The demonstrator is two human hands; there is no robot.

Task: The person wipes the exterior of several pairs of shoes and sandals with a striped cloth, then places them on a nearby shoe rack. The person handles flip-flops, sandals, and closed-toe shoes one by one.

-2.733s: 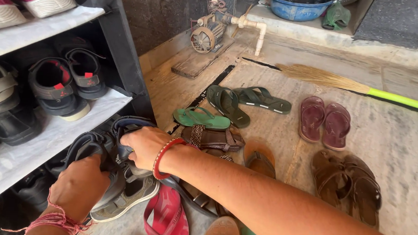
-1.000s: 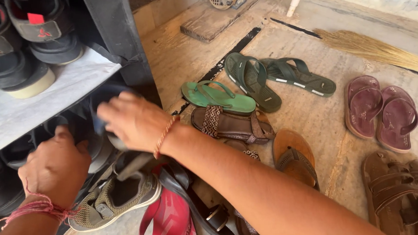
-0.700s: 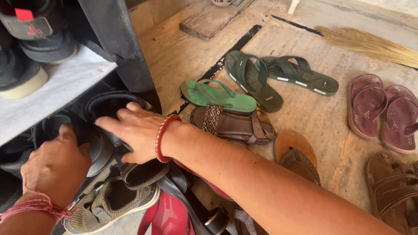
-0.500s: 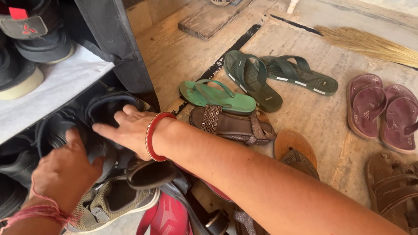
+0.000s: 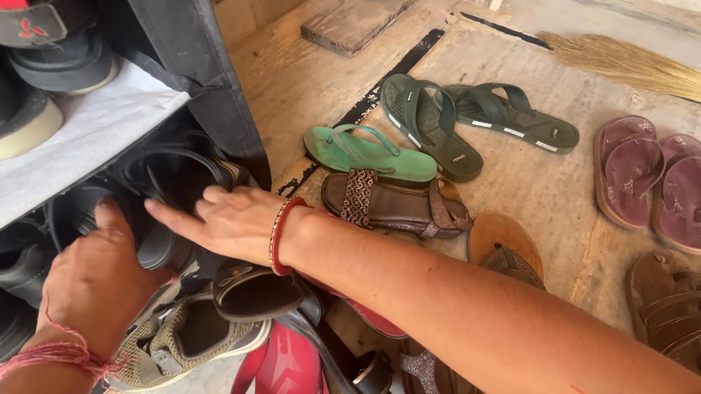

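Both hands are at the mouth of the lowest shelf of the rack (image 5: 172,36). The left hand (image 5: 98,282) sits against a dark sandal (image 5: 90,212), thumb up and fingers bent round its rim, though how firmly it grips I cannot tell from this angle. The right hand (image 5: 229,221) lies flat and spread, fingers straight, palm on the second dark sandal (image 5: 175,176) just beside the first; nothing is clasped there, it only presses. Both sandals lie at the shelf's front edge, partly in shadow, straps up.

Below the hands the floor is crowded: an olive sneaker (image 5: 184,338) is right under the left wrist, a black shoe (image 5: 257,291) touches it, and a red flip-flop (image 5: 284,377) is next along. Further out lie a green flip-flop (image 5: 370,153), a brown sandal (image 5: 395,210), a dark green pair (image 5: 454,126), a maroon pair (image 5: 656,177), and a broom (image 5: 639,67) at the far edge.

The risk, as I judge it, is the edge: with only a flat palm on it, the right-hand sandal could slide off the lip and drop onto the pile below (the black shoe is directly underneath). The right forearm also passes low over the heap, so a quick pull back could drag that shoe along or knock the sneaker aside. The shelf looks packed deep inside, and hard pushing might jam or tip a sandal over.
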